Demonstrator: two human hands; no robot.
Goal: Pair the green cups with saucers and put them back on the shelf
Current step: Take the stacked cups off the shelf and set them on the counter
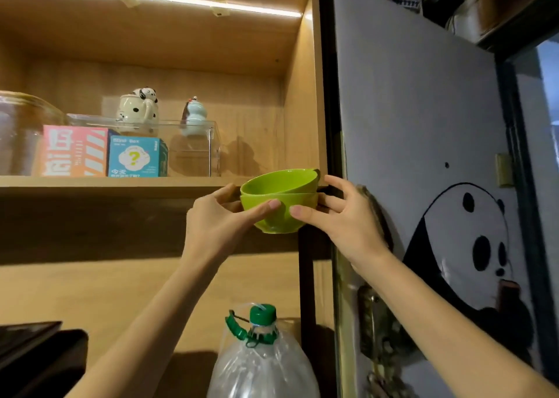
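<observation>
Two green cups, nested one inside the other (279, 201), are held in the air in front of the wooden shelf board (121, 182), near its right end. The upper cup is tilted and its handle pokes out at the right rim. My left hand (223, 219) grips the stack from the left, thumb on the lower cup's front. My right hand (341, 213) holds it from the right, thumb on the front and fingers behind. No saucer is in view.
On the shelf stand a glass jar (21, 131), a pink box (74, 151), a blue box (134, 157) and a clear case (193, 146) with a panda mug and a small figurine on top. A large water bottle (263, 355) stands below. A panda-painted door (423, 185) is at right.
</observation>
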